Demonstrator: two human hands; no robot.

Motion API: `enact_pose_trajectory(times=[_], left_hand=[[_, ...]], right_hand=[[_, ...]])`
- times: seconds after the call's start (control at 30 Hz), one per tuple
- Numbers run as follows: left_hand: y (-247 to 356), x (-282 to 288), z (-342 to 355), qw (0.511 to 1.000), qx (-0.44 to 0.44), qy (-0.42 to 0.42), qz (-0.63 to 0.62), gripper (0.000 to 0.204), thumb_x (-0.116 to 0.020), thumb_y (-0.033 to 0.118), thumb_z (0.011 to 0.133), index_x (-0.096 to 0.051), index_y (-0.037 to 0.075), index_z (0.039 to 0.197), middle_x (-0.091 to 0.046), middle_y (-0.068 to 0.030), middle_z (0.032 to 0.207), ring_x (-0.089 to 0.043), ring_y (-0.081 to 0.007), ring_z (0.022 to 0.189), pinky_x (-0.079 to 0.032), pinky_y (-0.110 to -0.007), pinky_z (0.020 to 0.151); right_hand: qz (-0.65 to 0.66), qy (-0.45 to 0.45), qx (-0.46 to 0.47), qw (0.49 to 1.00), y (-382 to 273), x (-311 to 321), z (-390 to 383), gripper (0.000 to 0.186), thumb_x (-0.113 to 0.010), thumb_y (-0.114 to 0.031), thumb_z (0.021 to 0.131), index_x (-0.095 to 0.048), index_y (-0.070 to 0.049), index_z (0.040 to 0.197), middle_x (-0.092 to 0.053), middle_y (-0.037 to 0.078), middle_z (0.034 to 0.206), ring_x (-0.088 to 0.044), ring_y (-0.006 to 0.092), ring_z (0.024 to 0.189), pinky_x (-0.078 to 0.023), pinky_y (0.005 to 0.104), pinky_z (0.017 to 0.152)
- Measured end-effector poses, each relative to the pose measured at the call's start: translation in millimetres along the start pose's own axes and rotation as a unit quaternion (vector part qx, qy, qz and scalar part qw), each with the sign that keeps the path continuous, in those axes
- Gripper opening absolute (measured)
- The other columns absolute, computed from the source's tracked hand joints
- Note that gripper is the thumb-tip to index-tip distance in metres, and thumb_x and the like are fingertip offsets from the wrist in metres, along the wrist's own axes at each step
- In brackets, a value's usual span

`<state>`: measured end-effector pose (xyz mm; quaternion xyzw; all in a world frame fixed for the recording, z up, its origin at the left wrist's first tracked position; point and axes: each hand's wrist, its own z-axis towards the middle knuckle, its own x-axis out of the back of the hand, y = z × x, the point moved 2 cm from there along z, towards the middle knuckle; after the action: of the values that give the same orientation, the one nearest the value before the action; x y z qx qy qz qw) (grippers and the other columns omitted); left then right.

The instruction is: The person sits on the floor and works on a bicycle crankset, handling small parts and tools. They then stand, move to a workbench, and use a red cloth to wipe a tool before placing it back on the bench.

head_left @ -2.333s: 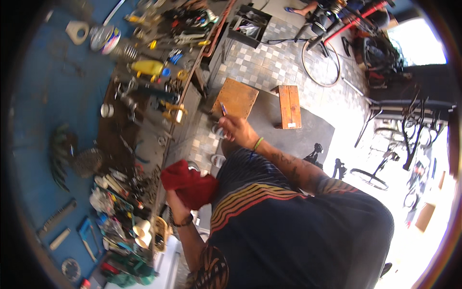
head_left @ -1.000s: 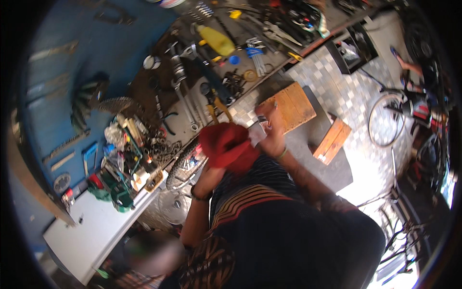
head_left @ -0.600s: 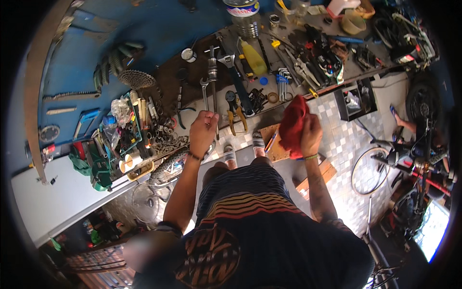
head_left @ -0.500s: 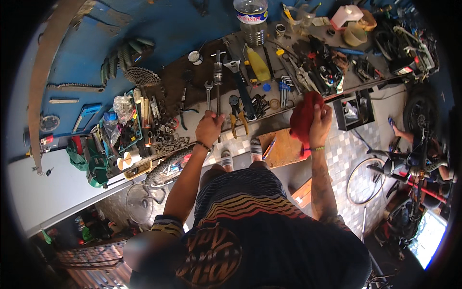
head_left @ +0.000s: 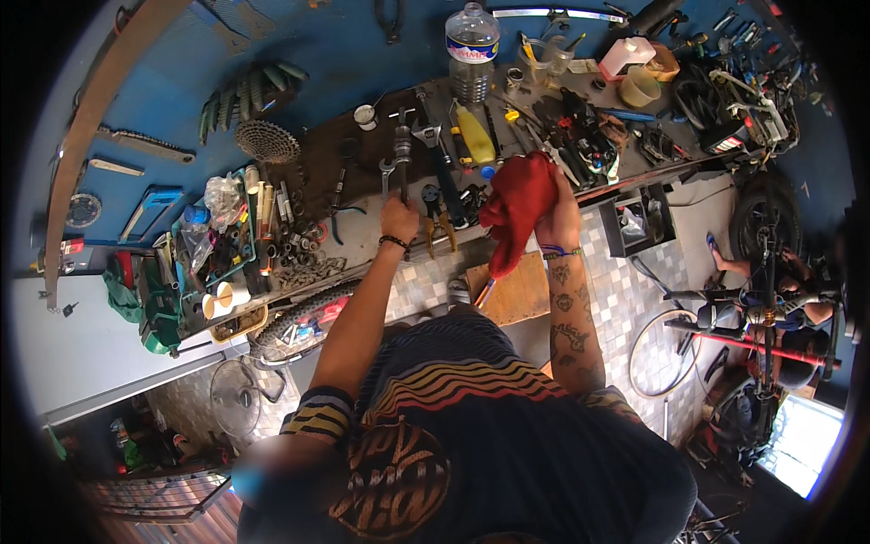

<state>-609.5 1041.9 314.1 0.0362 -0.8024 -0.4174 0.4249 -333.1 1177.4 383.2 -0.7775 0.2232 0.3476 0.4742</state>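
My right hand [head_left: 566, 214] is closed on a crumpled red cloth [head_left: 521, 204], which hangs over the front edge of the workbench. My left hand [head_left: 399, 220], fingers curled, is at the bench edge over the lower ends of a combination wrench [head_left: 386, 172] and a long metal T-handle tool [head_left: 402, 143]. Which of the two it grips, if either, is hidden under the fingers. Just right of it lie yellow-handled pliers [head_left: 439, 222] and a big adjustable wrench [head_left: 428, 136]. A yellow squeeze bottle [head_left: 473, 134] lies farther back.
Loose tools and parts crowd the bench on the left. A large clear bottle [head_left: 471, 54] stands at the back. Below the edge are a wooden stool [head_left: 517, 288], a black drawer [head_left: 639, 222] and a bicycle tire [head_left: 299, 317]. On the right a person sits among bicycles [head_left: 770, 299].
My right hand has brought the red cloth leftward, closer to my left hand. My left hand has shifted slightly forward over the tool ends. The whole view has also turned a little.
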Motion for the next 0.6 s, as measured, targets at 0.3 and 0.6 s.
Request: enact_pose_trajectory(times=[0.3, 0.6], left_hand=[[-41.5, 77.7, -46.6, 0.987, -0.125, 0.097, 0.024, 0.027, -0.06, 0.027, 0.097, -0.067, 0.001, 0.103, -0.07, -0.0254, 0.087, -0.069, -0.0445, 0.086, -0.053, -0.054, 0.074], [-128.3, 136.3, -216.5, 0.983, -0.175, 0.05, -0.035, 0.023, -0.063, 0.024, 0.1, -0.061, 0.002, 0.093, -0.059, -0.0177, 0.071, -0.054, -0.0323, 0.06, -0.042, -0.043, 0.057]], right_hand=[[-0.148, 0.028, 0.128, 0.98, 33.4, -88.9, 3.8, 0.064, -0.077, -0.016, 0.091, -0.046, 0.004, 0.144, -0.065, 0.013, 0.123, -0.063, 0.021, 0.114, -0.053, 0.0348, 0.096], [-0.601, 0.033, 0.35, 0.718, 58.0, -33.1, 54.0, 0.05, -0.069, -0.045, 0.095, -0.064, -0.002, 0.121, -0.073, 0.022, 0.098, -0.072, 0.0399, 0.091, -0.055, 0.0474, 0.081]])
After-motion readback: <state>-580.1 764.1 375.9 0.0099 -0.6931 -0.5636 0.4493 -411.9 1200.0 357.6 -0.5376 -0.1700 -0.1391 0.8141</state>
